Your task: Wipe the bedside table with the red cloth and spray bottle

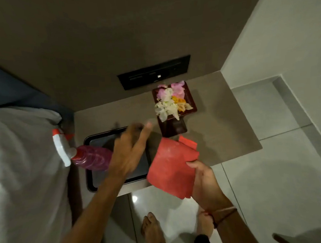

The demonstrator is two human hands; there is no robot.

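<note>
The bedside table [222, 135] is a beige slab set into the wall corner. My right hand [204, 182] grips the red cloth [169, 167] by one edge, and it hangs folded over the table's front edge. The spray bottle [91, 157], purple liquid with a white and red trigger head, lies tilted across the left side of a black tray [90, 181]. Its base is hidden under my left hand [129, 152]. That hand is blurred above the tray, its fingers spread and pointing to the back of the table.
A dark red box of white, pink and yellow flowers [173, 102] stands at the back of the table. A black switch panel [154, 72] sits on the wall behind it. The bed with a white sheet [25, 164] lies at left. My bare feet [153, 230] stand on glossy floor tiles.
</note>
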